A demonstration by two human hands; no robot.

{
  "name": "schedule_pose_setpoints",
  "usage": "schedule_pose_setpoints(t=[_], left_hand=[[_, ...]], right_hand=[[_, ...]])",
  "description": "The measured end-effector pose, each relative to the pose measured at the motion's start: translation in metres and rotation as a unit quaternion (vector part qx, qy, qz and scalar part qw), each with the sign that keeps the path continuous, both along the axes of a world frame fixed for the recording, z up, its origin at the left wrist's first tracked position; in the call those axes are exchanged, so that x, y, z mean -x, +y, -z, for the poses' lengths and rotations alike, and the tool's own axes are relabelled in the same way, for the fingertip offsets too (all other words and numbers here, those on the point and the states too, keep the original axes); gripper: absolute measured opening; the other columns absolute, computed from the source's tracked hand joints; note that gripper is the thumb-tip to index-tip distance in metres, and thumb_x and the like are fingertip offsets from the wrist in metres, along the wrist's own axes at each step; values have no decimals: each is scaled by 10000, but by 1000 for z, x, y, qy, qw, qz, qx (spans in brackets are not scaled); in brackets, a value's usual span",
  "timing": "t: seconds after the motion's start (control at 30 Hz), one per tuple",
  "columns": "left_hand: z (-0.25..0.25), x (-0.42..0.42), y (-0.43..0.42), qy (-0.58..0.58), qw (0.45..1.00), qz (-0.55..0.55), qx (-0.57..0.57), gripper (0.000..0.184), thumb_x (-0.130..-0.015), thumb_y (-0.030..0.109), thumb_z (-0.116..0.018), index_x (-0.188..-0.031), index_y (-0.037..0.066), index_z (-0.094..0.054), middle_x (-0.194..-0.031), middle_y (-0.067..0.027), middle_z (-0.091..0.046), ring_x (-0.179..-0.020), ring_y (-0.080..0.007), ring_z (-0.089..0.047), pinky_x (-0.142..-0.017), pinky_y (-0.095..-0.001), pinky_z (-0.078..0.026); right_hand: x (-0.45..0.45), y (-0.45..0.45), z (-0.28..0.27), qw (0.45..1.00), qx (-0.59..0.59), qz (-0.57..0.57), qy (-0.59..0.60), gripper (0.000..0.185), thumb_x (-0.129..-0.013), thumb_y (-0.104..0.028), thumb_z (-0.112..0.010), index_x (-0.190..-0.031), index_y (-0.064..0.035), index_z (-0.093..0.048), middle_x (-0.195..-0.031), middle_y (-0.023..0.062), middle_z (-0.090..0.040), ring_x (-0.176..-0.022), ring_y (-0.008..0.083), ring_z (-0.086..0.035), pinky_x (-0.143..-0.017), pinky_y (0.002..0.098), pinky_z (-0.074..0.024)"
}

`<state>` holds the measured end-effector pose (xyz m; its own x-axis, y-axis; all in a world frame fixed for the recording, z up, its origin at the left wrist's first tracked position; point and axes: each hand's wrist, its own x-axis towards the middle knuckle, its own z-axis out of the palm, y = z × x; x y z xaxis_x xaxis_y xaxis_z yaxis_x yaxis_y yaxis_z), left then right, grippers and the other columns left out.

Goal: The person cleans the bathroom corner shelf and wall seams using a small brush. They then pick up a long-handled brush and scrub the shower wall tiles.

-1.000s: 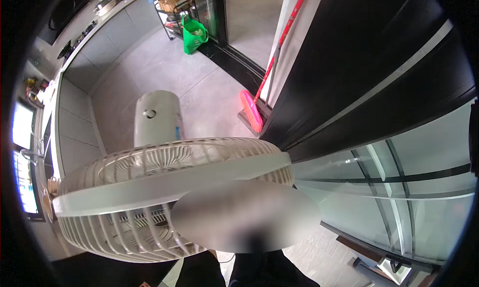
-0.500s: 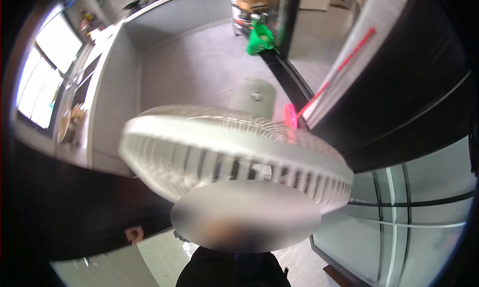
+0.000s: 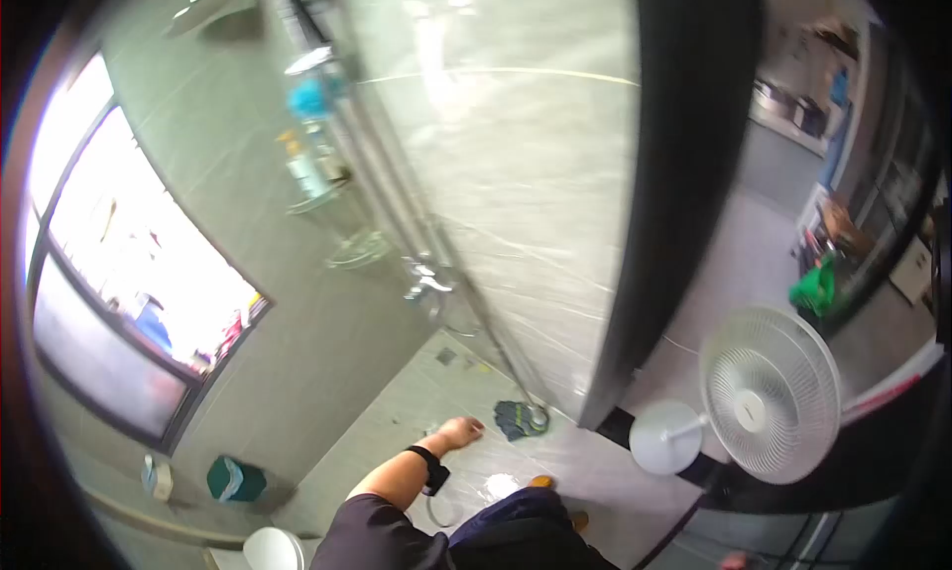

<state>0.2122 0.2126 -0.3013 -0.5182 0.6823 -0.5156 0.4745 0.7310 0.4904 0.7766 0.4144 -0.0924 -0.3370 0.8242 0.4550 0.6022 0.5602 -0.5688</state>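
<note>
My left hand (image 3: 460,432) reaches out over the tiled floor, past a black band on the wrist. It holds nothing, and its fingers are loosely apart. A dark grey cloth (image 3: 518,420) lies on the floor to the right of this hand, not touching it. At the bottom edge, a small blurred patch of skin is probably my right hand (image 3: 734,562); its fingers cannot be made out. The white fan (image 3: 769,396) stands on its round base by the doorway at the right, with neither hand on it.
A shower rail (image 3: 372,164) with a corner shelf (image 3: 322,199) runs down the wall. At the lower left are a green bin (image 3: 236,479) and a white toilet (image 3: 273,550). A dark door frame (image 3: 684,173) separates this room from the one with the green bag (image 3: 815,286).
The view has swung from the kitchen side to the shower room. The fan, close in front of me before, now stands farther off at the right. My left hand has come into view.
</note>
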Motion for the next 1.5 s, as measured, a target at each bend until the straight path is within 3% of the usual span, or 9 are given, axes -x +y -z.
schedule_pose_setpoints(t=[0.17, 0.43, 0.67, 0.83, 1.0, 1.1, 1.2, 1.4, 1.5], left_hand=[[-119, 115, -148, 276, 951, -134, -29, 338, -749, 211, -668, -1078, 145, -627, -1101, -119, -613, -1034, -300, -581, -890, -401, -476], [-262, 218, -353, 449, 855, -215, -144, 318, -712, 70, -672, -1023, 100, -613, -1126, -132, -564, -1049, -329, -550, -889, -398, -459], [-244, 301, -398, 373, 881, -156, -246, 284, -709, 48, -645, -989, 74, -611, -1085, -136, -586, -1035, -321, -563, -884, -391, -466], [-226, 317, -376, 326, 881, -139, -315, 277, -721, 63, -649, -996, 91, -629, -1099, -99, -605, -1005, -297, -583, -855, -384, -481], [-196, 305, -403, 315, 881, -181, -303, 262, -689, 44, -649, -947, 85, -636, -1035, -97, -627, -935, -297, -608, -831, -399, -487], [-165, 284, -445, 295, 888, -268, -232, 261, -676, 8, -619, -928, 74, -633, -1006, -119, -634, -924, -317, -608, -809, -394, -489], [-187, 265, -465, 268, 886, -334, -175, 185, -813, -25, -588, -991, 12, -617, -1001, -148, -631, -932, -287, -606, -861, -348, -472], [-157, 270, -479, 234, 849, -457, -124, 187, -824, -20, -571, -994, 13, -642, -999, -156, -650, -953, -306, -615, -873, -362, -471], [-152, 310, -465, 196, 862, -435, -173, 197, -824, -24, -565, -1001, 16, -643, -1015, -156, -647, -965, -305, -612, -885, -361, -463]], right_hand=[[183, 7, -5, 921, -46, -384, -39, 242, -789, -158, -534, -893, 56, -577, -809, 232, -585, -714, 408, -557, -651, 450, -444], [438, -92, -18, 907, 102, -405, -59, 119, -813, -144, -588, -885, -51, -603, -725, 154, -620, -696, 367, -607, -585, 448, -457], [718, -214, 21, 898, 93, -426, -55, 213, -909, -262, -498, -948, -63, -562, -774, 203, -619, -747, 413, -595, -622, 501, -452], [904, -214, -5, 919, -9, -334, -210, 262, -938, -294, -435, -957, -61, -554, -818, 224, -631, -794, 427, -601, -679, 522, -456], [1051, -159, 13, 969, -49, -201, -137, 294, -952, -311, -409, -976, -64, -567, -860, 216, -643, -838, 426, -606, -711, 520, -461], [1099, -124, 61, 980, -47, -158, -108, 310, -960, -320, -398, -967, -62, -570, -853, 212, -646, -831, 421, -610, -708, 513, -466], [1080, -102, 119, 918, -56, -185, -345, 314, -958, -333, -406, -985, -74, -581, -843, 205, -647, -815, 408, -617, -706, 500, -473], [1090, -107, 2, 959, -147, -82, -229, 338, -945, -379, -428, -989, -94, -605, -782, 183, -659, -752, 379, -644, -667, 493, -495], [1078, -93, 84, 867, -205, -151, -428, 314, -951, -365, -418, -1031, -116, -592, -752, 153, -659, -695, 355, -641, -590, 478, -487]])
